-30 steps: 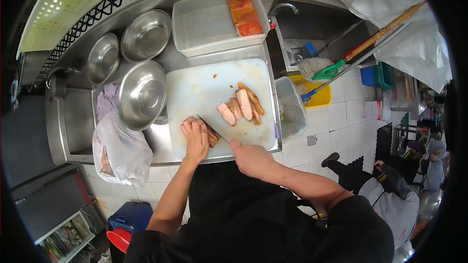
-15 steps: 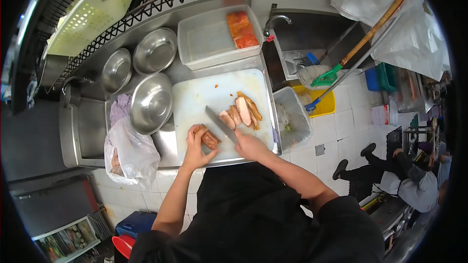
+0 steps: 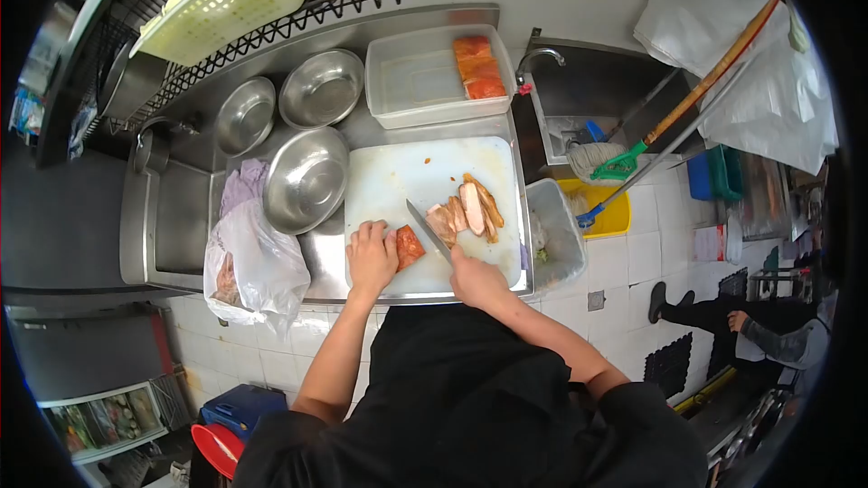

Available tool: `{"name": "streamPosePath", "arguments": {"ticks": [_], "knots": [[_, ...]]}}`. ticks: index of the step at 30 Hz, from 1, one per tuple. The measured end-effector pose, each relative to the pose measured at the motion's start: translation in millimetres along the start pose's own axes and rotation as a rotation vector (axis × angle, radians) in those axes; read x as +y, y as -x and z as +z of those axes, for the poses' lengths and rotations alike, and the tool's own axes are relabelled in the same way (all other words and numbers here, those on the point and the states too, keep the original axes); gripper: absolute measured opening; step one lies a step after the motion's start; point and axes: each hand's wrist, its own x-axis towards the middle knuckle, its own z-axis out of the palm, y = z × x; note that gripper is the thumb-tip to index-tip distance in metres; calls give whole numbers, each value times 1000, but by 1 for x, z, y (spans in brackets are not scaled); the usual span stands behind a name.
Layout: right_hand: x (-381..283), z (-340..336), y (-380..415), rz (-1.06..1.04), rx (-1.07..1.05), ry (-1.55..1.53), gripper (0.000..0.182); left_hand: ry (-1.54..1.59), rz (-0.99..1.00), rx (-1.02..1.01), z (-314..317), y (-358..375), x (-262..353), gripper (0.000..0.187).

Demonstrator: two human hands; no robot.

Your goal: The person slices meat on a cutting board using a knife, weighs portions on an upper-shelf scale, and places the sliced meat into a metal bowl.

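Note:
My left hand (image 3: 372, 258) lies on the white cutting board (image 3: 380, 176), fingers stretched out, just left of a chunk of reddish-brown cooked meat (image 3: 410, 246). Its edge appears to touch the chunk. In my right hand (image 3: 478, 280) is a kitchen knife (image 3: 429, 230), gripped by the handle, which my fingers hide. The blade points up and left, between the chunk and several cut meat slices (image 3: 472, 208). Those slices lean together on the right part of the board, pale inside with browned edges.
Behind the board stands a plastic tub (image 3: 407, 117) with orange-red meat slabs (image 3: 479, 68). Steel bowls (image 3: 307, 181) and a plastic bag (image 3: 258, 262) are at left. A waste bin (image 3: 561, 248) adjoins the right edge; beyond are a mop (image 3: 624, 163) and another person (image 3: 778, 343).
My left hand has loosened from around the meat chunk and lies flatter, left of it. The chunk now shows its redder face. The knife has come up against the slices. The whole view has shifted.

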Motion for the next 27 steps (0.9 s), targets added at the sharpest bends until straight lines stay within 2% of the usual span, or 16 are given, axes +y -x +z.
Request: {"name": "streamPosePath", "arguments": {"ticks": [1,3,6,15,18,21,24,27], "knots": [[-3,-2,-1,-3,-4,9,30,5,-7,4,5,-1,-3,30],[-16,-9,1,53,-56,26,27,223,165,43,15,-2,-4,17],[-42,-32,6,37,-83,27,25,103,156,37,21,-3,4,11],[-83,-66,12,126,-279,97,25,86,188,60,24,1,2,12],[-74,-40,-28,28,-220,73,27,93,193,18,22,1,1,13],[-77,-40,-35,111,-225,23,30,57,190,-10,24,1,1,14],[-77,-60,8,157,-306,58,28,99,182,22,22,2,3,15],[-68,-45,12,141,-261,35,25,95,193,27,22,3,3,16]]}}
